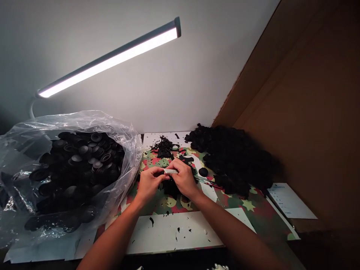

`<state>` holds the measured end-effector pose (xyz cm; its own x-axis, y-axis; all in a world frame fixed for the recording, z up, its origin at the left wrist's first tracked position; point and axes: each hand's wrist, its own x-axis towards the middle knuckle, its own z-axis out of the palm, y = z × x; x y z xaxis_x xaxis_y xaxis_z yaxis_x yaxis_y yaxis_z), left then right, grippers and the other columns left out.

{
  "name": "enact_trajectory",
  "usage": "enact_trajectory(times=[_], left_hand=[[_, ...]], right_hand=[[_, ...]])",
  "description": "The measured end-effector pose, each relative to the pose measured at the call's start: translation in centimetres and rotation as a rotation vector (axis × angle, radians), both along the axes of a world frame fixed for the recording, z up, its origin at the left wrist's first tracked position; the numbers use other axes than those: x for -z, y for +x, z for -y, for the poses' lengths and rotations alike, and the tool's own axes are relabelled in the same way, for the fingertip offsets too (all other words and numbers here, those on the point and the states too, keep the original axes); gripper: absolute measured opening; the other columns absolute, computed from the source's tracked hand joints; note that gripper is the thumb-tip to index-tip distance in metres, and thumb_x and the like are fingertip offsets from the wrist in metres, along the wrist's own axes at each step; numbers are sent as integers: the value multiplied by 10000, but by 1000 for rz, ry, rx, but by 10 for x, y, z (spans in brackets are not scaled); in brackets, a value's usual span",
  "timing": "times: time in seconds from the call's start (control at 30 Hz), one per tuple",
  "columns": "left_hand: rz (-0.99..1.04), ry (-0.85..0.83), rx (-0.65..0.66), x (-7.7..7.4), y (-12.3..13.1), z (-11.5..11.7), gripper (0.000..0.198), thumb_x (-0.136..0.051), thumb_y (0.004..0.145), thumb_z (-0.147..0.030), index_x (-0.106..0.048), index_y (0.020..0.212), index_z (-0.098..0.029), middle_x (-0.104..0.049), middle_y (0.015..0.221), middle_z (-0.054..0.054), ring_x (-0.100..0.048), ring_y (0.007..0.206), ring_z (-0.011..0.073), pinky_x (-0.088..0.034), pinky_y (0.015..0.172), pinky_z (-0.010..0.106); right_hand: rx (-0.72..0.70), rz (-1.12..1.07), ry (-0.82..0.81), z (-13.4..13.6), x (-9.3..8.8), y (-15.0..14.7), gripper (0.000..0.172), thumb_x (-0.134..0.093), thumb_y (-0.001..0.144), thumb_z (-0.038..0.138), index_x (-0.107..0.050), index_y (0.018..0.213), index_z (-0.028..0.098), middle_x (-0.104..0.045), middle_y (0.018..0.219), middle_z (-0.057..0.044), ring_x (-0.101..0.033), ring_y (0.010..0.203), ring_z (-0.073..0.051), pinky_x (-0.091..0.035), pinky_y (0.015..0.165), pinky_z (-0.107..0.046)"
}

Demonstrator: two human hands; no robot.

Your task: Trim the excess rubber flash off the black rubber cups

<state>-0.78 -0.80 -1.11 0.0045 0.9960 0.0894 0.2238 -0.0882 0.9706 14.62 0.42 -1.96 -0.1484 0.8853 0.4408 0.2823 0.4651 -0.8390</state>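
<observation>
My left hand (149,183) and my right hand (183,178) meet over the middle of the work surface, fingertips nearly touching. Between them shows a small white strip-like piece (170,171), lying along my right fingers. Whether it is held or wrapped round a finger, I cannot tell. My left thumb and forefinger are pinched together at its left end, and what they grip is too small to make out. Black scraps lie beneath both hands. Just right of my right hand is a round black piece (203,172), with a thin metal tool (206,181), partly hidden, below it.
A clear plastic bag (132,150) full of black ribbed rubber-like parts (84,157) stands at left. Black pieces (239,161) are heaped at right, before a cardboard panel (303,123). Black trimmings (164,147) lie behind my hands. A lamp (112,58) hangs above; a paper slip (292,202) lies right.
</observation>
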Motion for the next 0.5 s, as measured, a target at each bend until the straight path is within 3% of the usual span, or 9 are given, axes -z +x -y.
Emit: enact_trajectory(times=[0.2,0.37,0.5], left_hand=[[-103,124,-83,-1,10,4,71,-803,683,-264,-795,729,-211,-779,716,30,-680,640,195,-498,641,291],[-46,380,-42,-10,17,20,61,-797,704,-215,-804,760,-237,-778,733,38,-703,682,203,-547,683,309],[111,180,-16,-15,16,20,195,-840,643,-225,-818,836,-215,-774,759,43,-682,671,186,-546,635,275]], right_hand=[[99,-49,-104,-7,-2,-4,165,-494,801,161,-512,652,229,-584,668,8,-535,640,-167,-399,621,-268],[293,-100,-204,-36,0,24,200,-480,851,302,-532,672,230,-579,643,-3,-520,618,-186,-390,624,-292],[201,-58,-204,-44,3,40,166,-626,769,305,-598,628,222,-590,637,3,-529,622,-183,-401,625,-290]])
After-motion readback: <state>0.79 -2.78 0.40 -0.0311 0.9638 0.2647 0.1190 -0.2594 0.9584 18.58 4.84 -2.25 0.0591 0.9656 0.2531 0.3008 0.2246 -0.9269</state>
